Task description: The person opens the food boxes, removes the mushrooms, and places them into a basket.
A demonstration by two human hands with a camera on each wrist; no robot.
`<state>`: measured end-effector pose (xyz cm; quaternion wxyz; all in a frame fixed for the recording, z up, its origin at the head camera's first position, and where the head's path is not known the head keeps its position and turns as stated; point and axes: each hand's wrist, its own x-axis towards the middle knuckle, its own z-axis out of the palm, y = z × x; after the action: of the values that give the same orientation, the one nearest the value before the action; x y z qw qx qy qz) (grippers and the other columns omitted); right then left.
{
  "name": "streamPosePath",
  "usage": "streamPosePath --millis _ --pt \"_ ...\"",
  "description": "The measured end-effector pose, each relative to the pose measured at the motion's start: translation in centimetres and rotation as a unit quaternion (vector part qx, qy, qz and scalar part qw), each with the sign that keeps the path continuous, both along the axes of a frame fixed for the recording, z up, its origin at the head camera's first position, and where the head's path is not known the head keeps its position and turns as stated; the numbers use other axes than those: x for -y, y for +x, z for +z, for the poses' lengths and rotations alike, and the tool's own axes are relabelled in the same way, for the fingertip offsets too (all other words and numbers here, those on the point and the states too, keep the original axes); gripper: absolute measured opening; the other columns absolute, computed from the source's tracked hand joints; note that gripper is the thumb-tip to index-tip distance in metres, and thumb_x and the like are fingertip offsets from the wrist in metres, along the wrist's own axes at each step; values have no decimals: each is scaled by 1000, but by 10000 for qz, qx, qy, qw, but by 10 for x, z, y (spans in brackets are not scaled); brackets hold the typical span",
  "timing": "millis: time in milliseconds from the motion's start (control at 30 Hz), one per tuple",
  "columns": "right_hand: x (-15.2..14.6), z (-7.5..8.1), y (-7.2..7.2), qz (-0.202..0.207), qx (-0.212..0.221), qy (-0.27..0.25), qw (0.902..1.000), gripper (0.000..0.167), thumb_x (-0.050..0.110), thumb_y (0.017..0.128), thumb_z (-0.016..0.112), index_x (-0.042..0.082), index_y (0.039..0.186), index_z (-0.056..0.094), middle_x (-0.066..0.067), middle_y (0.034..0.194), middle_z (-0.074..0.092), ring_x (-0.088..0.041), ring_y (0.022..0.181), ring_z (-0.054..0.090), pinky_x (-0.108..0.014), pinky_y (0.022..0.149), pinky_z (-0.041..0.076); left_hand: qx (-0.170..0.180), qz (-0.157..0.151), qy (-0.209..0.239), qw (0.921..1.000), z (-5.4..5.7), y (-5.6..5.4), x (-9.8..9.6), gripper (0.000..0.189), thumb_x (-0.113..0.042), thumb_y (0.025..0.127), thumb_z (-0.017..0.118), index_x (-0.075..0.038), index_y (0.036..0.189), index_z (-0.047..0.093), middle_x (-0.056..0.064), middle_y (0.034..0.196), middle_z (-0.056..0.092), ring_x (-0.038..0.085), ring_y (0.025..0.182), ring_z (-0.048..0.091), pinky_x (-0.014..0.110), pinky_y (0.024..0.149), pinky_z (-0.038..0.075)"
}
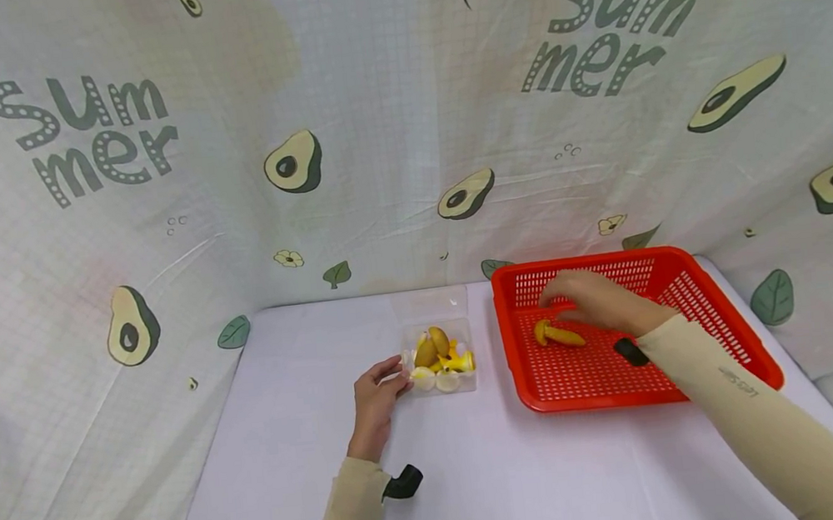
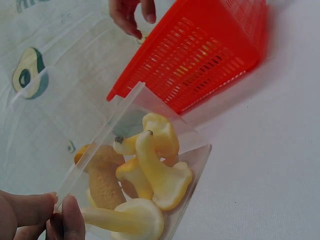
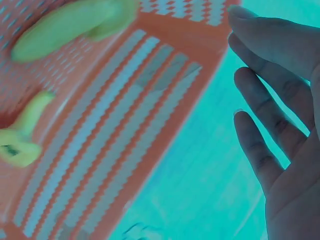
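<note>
My left hand (image 1: 376, 402) pinches the left rim of a clear plastic box (image 2: 197, 165) between thumb and fingers. Inside the box lie several yellow and cream mushrooms (image 2: 162, 185), along with a brown bumpy-stemmed one (image 2: 105, 182). Over the red plastic basket (image 1: 510, 351), my right hand (image 1: 592, 297) has relaxed, slightly bent fingers and nothing in its grasp. A yellow-brown mushroom (image 1: 563, 335) lies on the basket floor just below that hand. The right wrist view shows a long mushroom (image 3: 65, 30) and a smaller one (image 3: 27, 132) in the basket.
The basket stands to the right of the box on a white tabletop (image 1: 484, 488). The box's clear lid (image 1: 430, 302) stands raised at its far side. A cloth printed with avocados (image 1: 294, 163) hangs behind and at the sides.
</note>
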<state>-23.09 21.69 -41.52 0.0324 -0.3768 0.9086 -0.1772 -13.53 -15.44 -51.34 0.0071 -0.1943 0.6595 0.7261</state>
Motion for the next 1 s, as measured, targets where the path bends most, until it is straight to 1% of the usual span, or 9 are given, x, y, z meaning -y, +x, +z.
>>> streamPosePath --millis 167,333,400,500,600,700,800,1000 --pt "23 10 3 194 -92 -139 9997 31 2 84 88 8 112 79 -4 109 77 -28 106 69 -49 95 63 -54 -1 4 10000 -2 -1 1 40 10 95 69 13 135 64 20 116 63 15 87 67 24 77 65" --pt "44 13 5 396 -169 -315 9986 31 2 83 89 7 112 79 -4 108 77 -26 104 68 -46 94 63 -40 11 -7 10000 -4 -2 1 39 10 96 69 12 134 64 18 115 63 14 88 66 24 77 65" --pt "52 14 7 428 -174 -360 9983 31 3 83 89 8 112 79 -3 108 77 -25 104 68 -45 93 64 -54 14 -1 10000 -4 -2 1 39 10 95 69 12 134 64 17 113 63 14 88 67 24 76 65" --pt "63 13 10 493 -218 -408 9977 29 4 84 89 10 110 80 -1 106 76 -24 102 67 -43 92 63 -103 17 20 9999 -5 -2 1 38 11 95 69 13 133 65 17 112 63 13 87 67 24 76 65" --pt "74 12 11 550 -315 -347 9974 27 5 85 88 12 110 80 2 105 76 -22 101 66 -42 92 62 -108 16 24 9999 -5 -2 1 38 11 95 69 13 133 65 17 111 63 13 86 67 24 76 65" --pt "85 11 12 663 -380 -304 9966 25 6 86 87 12 109 80 2 105 76 -22 102 66 -43 92 61 -92 3 12 10000 -5 -2 1 38 10 95 69 12 133 65 16 112 62 13 85 67 23 76 65" --pt "94 10 14 799 -358 -313 9957 25 5 86 88 11 109 80 1 106 77 -23 103 67 -41 92 61 -107 -13 9 9999 -5 -2 1 38 10 95 69 12 134 65 17 112 62 13 84 67 23 76 65" --pt "111 5 14 1113 -504 -161 9924 28 4 85 88 11 110 80 0 107 78 -22 103 67 -38 91 62 -114 -6 35 9999 -3 -2 1 39 11 95 69 13 134 64 16 111 62 12 83 67 23 75 65"
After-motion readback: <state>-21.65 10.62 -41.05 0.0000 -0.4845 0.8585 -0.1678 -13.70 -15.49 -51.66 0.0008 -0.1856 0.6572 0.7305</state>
